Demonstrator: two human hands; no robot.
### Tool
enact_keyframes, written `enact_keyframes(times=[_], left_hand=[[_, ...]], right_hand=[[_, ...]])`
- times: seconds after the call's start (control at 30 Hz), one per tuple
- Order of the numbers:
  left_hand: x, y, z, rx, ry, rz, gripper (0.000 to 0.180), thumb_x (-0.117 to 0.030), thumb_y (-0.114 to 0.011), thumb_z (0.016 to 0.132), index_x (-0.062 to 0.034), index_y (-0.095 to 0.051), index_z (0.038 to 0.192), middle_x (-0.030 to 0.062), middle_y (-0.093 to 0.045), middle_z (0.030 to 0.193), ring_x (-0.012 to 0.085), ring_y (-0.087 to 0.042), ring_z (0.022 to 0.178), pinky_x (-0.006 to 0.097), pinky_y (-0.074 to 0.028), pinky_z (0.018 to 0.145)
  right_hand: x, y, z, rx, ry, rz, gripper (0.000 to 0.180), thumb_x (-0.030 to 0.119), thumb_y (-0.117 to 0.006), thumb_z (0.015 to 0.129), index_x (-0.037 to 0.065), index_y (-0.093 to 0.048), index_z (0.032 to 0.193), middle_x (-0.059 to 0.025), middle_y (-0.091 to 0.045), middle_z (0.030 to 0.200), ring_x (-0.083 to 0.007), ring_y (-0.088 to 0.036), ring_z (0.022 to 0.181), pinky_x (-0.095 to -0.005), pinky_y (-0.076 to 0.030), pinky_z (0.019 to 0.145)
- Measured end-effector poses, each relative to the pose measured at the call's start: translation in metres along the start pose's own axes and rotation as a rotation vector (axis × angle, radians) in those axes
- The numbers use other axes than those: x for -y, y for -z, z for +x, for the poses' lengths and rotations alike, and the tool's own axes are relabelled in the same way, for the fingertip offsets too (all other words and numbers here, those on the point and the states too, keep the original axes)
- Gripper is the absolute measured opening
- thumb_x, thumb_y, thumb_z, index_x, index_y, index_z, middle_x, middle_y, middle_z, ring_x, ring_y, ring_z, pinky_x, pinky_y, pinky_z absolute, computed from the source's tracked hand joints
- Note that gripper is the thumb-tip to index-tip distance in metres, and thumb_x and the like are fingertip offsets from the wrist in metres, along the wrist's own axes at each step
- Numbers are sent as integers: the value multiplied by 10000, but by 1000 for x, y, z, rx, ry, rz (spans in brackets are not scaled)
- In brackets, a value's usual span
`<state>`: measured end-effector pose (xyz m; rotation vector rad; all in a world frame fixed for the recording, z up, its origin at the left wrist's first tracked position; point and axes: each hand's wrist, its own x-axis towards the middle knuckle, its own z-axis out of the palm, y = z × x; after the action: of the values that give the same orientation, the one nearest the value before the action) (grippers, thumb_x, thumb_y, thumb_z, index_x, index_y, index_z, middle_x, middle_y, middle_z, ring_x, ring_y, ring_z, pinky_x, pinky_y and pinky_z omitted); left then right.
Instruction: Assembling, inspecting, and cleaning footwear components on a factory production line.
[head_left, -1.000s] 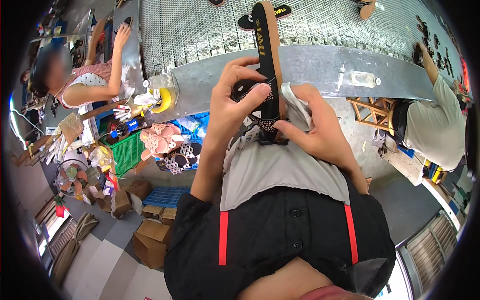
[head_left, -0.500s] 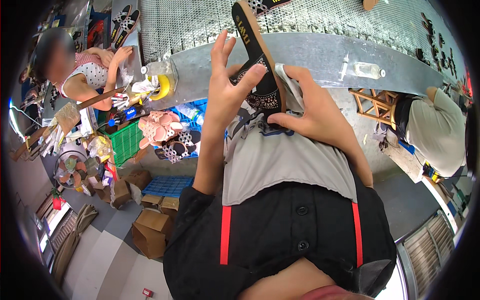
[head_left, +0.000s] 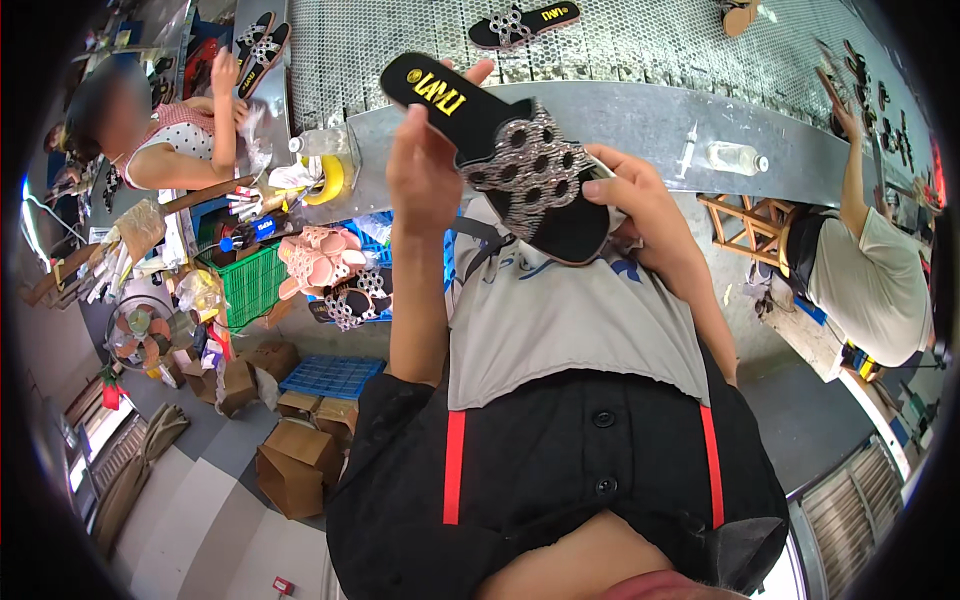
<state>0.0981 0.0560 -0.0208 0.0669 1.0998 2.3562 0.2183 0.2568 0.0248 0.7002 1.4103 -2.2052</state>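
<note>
A black slide sandal (head_left: 532, 172) with a broad, glittering strap full of round holes is held up over my lap, its insole facing me. Around the heel end is my left hand (head_left: 425, 175), thumb along the near edge and fingers behind the sole. My right hand (head_left: 645, 205) grips the toe end, its thumb resting at the edge of the strap. A bit of pale grey cloth shows between the right hand and the sandal. Below them, a grey apron (head_left: 575, 330) covers my front.
Beyond the metal table edge (head_left: 600, 105) runs a mesh-patterned conveyor carrying another black sandal (head_left: 525, 25). A syringe (head_left: 688, 150) and a clear bottle (head_left: 737, 158) lie at right. Pink sandals (head_left: 320, 258) sit beside a green crate (head_left: 245, 285). Co-workers sit on both sides.
The sandal has turned and tilted left, bringing its strap and insole into full view. A sandal on the conveyor has come further into view. The right co-worker's arm now reaches out.
</note>
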Motion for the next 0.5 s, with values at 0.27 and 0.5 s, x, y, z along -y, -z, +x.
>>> enact_keyframes(times=[0.27,0.5], left_hand=[[3,-29,32,-3,-55,49,478,-299,-596,999,-81,-348,1344,110,-646,981,102,-480,447,273,-438,370],[0,-40,50,-126,20,113,457,-311,-688,939,-94,-391,1213,81,-640,882,55,-347,373,239,-331,341]], right_hand=[[-43,30,37,-33,-202,765,183,114,-506,849,-17,-624,897,-79,-679,717,-40,-420,336,-165,-326,292],[-45,36,46,8,-118,552,345,216,-521,964,-68,-639,1121,-74,-635,807,-117,-577,624,-228,-455,520]])
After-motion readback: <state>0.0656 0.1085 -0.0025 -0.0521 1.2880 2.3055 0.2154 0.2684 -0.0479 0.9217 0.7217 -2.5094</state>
